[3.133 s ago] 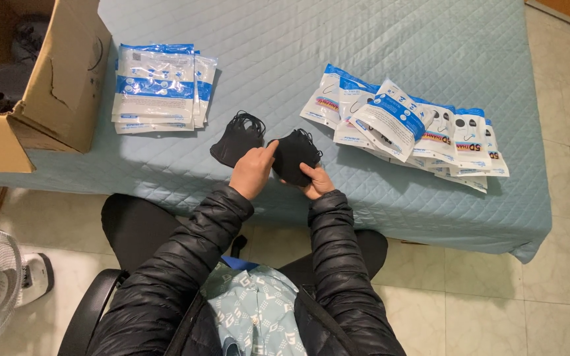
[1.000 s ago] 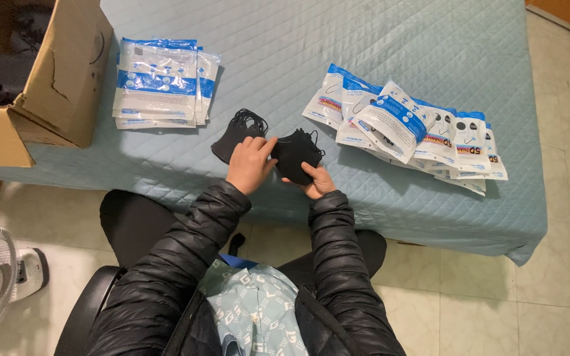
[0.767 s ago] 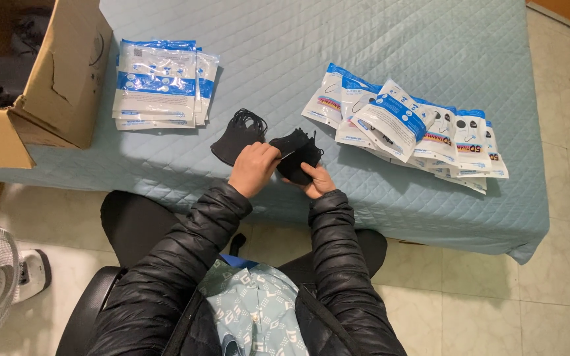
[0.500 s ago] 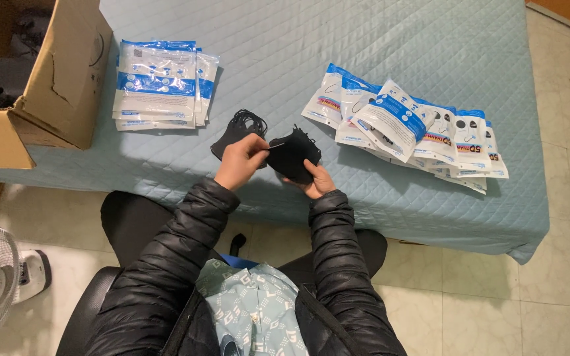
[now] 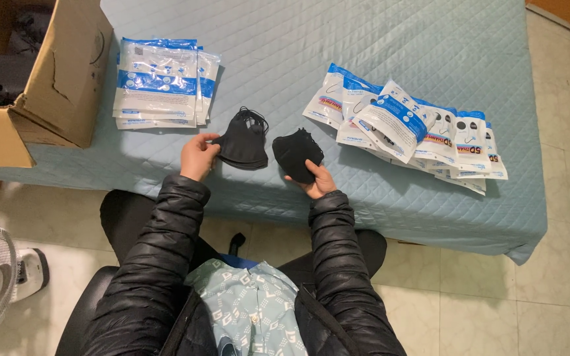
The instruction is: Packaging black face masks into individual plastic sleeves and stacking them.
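Hands part — one black mask in each now.

The left hand (image 5: 198, 155) pinches the edge of the black mask (image 5: 242, 142) lying on the quilted table cover (image 5: 390, 39); a moment ago both hands met on the second mask (image 5: 296, 153), which the right hand (image 5: 316, 184) cradles, fingers curled beneath — split for separate handling.

Left hand (image 5: 198, 155) touches stack of black masks (image 5: 243, 140) on bench (image 5: 390, 39); right hand (image 5: 316, 181) holds black mask (image 5: 297, 154); packets (image 5: 404, 125) beside.

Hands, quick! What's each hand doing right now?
Left hand: pinching the edge of the black mask stack on the table.
Right hand: closed on a single black mask.
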